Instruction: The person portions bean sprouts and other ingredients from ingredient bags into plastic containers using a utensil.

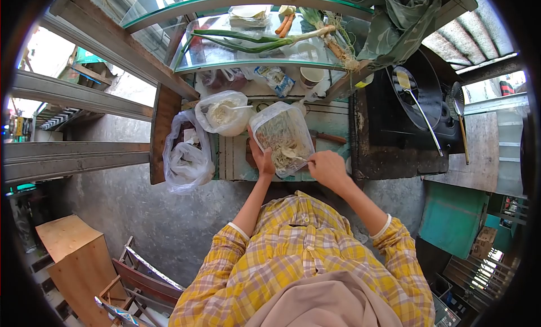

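Observation:
My left hand (263, 158) grips the near left side of a clear plastic container (270, 114), tilted toward me over the worktop. Inside lies a pale, crumbly mixture with greenish shreds (277, 140). My right hand (327, 169) is closed around the handle of a spoon (293, 154), whose bowl rests in the mixture. Left of the container sits an open plastic bag of white powder (217, 117) with a light-coloured spoon handle (242, 107) sticking out. A knife with a brown handle (331, 137) lies behind the container, partly hidden by it.
Another plastic bag (190, 163) stands at the worktop's left edge. A glass shelf (248, 63) above holds spring onions (253, 44) and carrots (286, 23). On the right, a black wok (422, 104) holds a long-handled spatula (420, 104); a skimmer (458, 101) lies beside it.

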### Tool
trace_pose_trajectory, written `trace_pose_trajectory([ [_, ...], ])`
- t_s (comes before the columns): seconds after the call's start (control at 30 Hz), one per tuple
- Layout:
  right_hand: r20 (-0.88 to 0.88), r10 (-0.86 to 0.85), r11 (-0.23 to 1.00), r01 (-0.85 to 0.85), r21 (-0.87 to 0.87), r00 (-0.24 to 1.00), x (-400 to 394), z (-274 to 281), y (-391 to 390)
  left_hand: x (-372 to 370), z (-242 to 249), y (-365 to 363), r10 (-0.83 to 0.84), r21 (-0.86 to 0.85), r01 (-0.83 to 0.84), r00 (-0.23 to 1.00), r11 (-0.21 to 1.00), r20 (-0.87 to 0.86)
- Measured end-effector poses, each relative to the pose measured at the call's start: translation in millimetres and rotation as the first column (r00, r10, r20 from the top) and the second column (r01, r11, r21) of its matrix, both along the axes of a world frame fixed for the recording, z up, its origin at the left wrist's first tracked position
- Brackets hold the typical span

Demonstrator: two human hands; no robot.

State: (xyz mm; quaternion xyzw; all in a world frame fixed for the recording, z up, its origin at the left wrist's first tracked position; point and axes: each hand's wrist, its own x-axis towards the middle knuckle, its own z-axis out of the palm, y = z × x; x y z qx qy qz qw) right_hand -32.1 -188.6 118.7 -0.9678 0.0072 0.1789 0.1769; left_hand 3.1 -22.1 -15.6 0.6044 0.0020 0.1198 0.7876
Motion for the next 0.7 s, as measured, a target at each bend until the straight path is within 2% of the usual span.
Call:
trace_pose_trajectory([
  [0.03,0.004,-0.011,1.0,0.011,0.006,1.0,-4.4,-6.7,6.1,-1.2,-4.2,0.0,-0.005,0.001,0.005,1.0,1.0,-0.021],
  [0.13,-0.143,0.077,0.993,-0.088,-0.079,0.987,-19.7,-33.7,35.4,-0.5,-9.1,0.8,-0.002,0.008,0.003,0.998,1.0,-0.056],
  [0.23,-0.124,0.09,0.995,-0.096,-0.043,0.988,-21.0,-43.8,37.3,-0.8,-8.7,-0.5,0.012,-0.013,-0.013,0.998,1.0,-0.065],
  [0.33,-0.167,-0.002,0.999,0.008,0.038,0.986,-0.3,-34.1,9.5,1.5,-30.5,0.1,-0.015,-0.084,0.007,0.996,0.996,-0.091],
  [0.4,-0.202,-0.007,0.998,0.018,0.053,0.979,16.2,-24.6,-4.2,-0.5,-50.8,1.0,-0.019,-0.099,0.01,0.995,0.995,-0.095],
  [0.47,-0.297,-0.02,0.999,0.031,0.032,0.955,24.0,-0.5,-5.9,2.9,-32.0,-2.3,-0.02,-0.05,0.016,0.997,0.999,-0.074],
  [0.57,-0.078,-0.056,0.989,0.066,0.133,0.995,9.3,14.4,11.9,3.7,-4.2,-5.3,-0.009,0.0,0.009,1.0,1.0,-0.022],
  [0.7,-0.102,0.012,1.0,-0.012,0.0,0.995,-7.8,-26.0,36.2,4.7,-13.1,0.1,-0.062,0.03,0.062,0.998,0.998,-0.006],
])
